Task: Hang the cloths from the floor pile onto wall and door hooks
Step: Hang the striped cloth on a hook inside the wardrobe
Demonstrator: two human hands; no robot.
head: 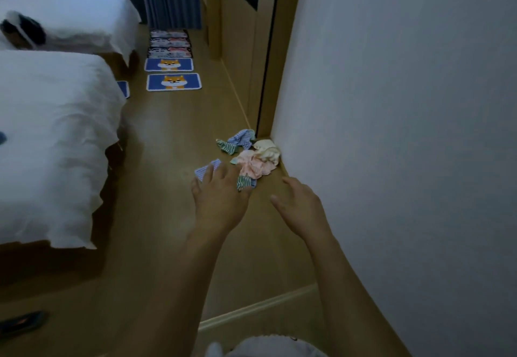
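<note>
Soft, crumpled cloth makes up the pile [249, 155] on the wooden floor [167, 133], just beside the foot of the white wall [405, 105], with pink, cream and striped pieces tangled together. In the head view the left hand [221, 197] and the right hand [300, 208] reach toward it with fingers spread and loose, holding nothing. The cloths look light and limp, so I think it is best to pinch one free corner or edge and lift it.
</note>
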